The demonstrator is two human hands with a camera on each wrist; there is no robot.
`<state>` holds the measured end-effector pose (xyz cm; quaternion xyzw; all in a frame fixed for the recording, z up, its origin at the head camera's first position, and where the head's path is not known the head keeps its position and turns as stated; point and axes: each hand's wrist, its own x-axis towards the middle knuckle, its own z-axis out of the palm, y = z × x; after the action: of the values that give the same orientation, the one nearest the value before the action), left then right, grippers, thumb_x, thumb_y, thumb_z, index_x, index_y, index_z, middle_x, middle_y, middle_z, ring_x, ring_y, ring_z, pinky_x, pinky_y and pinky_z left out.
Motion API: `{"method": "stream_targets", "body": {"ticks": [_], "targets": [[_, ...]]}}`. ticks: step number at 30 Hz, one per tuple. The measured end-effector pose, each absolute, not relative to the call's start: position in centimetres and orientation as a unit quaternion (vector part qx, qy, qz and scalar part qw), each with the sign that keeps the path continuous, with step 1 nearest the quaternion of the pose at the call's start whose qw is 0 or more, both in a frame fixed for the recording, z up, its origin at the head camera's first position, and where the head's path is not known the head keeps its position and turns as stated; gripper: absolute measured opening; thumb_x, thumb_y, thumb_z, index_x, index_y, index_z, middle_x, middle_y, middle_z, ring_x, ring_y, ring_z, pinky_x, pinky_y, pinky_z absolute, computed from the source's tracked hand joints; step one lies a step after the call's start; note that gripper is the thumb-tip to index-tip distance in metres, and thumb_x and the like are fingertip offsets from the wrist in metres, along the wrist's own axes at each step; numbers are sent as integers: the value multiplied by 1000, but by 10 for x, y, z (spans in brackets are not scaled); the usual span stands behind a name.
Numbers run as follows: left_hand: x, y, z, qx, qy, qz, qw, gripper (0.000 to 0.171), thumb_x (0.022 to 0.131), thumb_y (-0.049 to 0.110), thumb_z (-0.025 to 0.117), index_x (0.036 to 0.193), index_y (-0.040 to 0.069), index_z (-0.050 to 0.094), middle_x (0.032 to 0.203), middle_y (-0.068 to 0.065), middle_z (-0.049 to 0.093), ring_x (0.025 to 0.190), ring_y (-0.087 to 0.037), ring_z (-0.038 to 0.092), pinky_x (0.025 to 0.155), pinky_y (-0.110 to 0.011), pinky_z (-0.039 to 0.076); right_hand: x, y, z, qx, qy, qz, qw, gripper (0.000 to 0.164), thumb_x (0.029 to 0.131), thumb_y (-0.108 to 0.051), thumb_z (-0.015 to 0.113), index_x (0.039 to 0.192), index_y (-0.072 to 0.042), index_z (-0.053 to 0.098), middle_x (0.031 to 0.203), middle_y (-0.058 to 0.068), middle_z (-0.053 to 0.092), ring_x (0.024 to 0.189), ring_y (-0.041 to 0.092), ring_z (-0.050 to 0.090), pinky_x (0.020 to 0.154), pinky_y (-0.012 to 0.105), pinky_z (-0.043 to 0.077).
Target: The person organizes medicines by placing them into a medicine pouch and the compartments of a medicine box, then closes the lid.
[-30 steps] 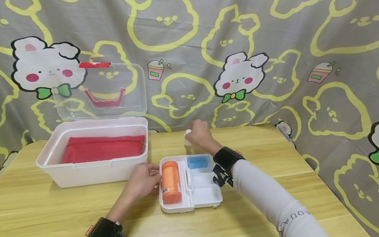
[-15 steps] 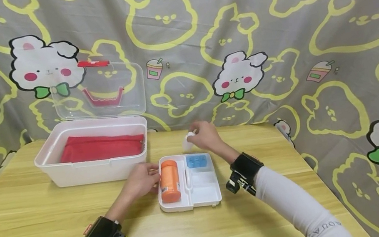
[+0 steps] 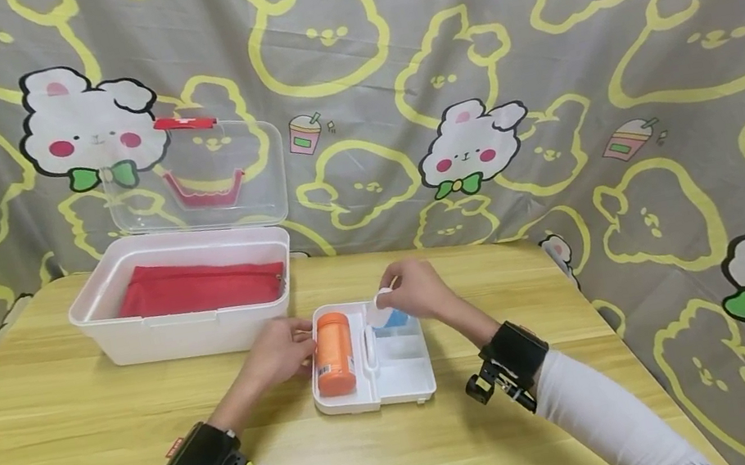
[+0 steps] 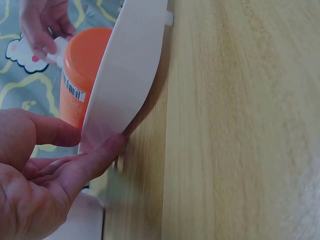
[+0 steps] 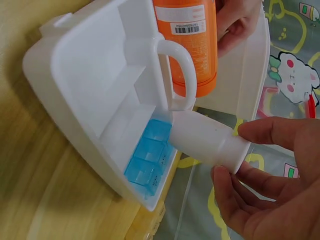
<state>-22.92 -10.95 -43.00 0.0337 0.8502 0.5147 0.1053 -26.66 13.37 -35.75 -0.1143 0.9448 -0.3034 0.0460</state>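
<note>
Being pinched at one end between the thumb and fingers of the right hand (image 3: pixel 420 290) is a small white bottle (image 5: pixel 205 137), tilted, its free end pointed away from those fingertips. Just below it, a blue divided case (image 5: pixel 149 157) is seated in a white compartmented tray (image 3: pixel 405 382); whether bottle and case touch cannot be told. The tray's edge is gripped by the left hand (image 3: pixel 277 353). Just beside the left fingers, an orange bottle (image 3: pixel 334 355) is laid in the tray. Behind them, a red pouch (image 3: pixel 203 287) is contained in an open white box (image 3: pixel 189 337).
</note>
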Motion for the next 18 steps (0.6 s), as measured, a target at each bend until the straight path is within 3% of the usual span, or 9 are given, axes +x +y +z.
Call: {"method": "stream_targets", "body": {"ticks": [8,18], "targets": [[-229,-108,-428,32,851,512,112,40,96,3,59,134,-11,57,126,-28,66,96,-27,73,68,-34,64,-257,145,-363,-102,951,-281,76,19,82,-26,79,90,-11,71,85,3,68,73,17,60,58,26,47],[-228,-108,-427,35,851,511,117,41,96,3,59,135,-11,56,128,-29,65,99,-29,73,69,-34,64,-251,156,-366,-132,946,-275,106,16,79,-20,80,88,-10,71,86,3,69,76,17,61,64,27,48]]}}
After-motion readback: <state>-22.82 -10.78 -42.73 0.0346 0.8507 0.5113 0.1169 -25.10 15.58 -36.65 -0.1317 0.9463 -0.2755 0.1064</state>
